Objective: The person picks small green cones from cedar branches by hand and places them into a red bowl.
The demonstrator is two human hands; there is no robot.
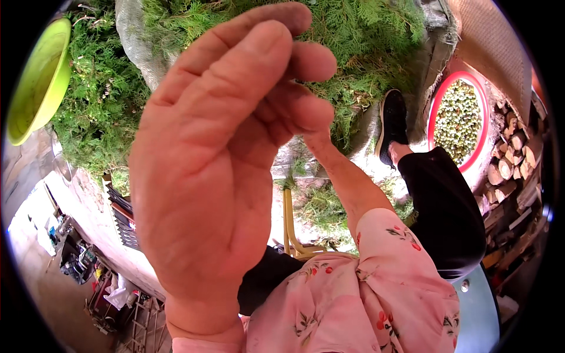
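Note:
My left hand [206, 159] is raised close in front of the view, over the pile of green conifer sprigs [371, 35]. Its fingers are curled, with the thumb lying against them. The hollow of the palm shows nothing in it, but whatever may be between the fingertips is hidden. My right forearm [353, 182] reaches up and leftward from a pink floral sleeve. Behind the left hand its hand disappears, so the right fingers and anything in them cannot be made out.
A lime-green basin [41, 82] stands at the far left beside more greenery. On the right a red-rimmed round container [485, 117] holds small pale-green pieces, near stacked firewood [512, 153]. My black shoe [393, 123] rests beside the sprigs. Yellow chair legs [288, 223] show below centre.

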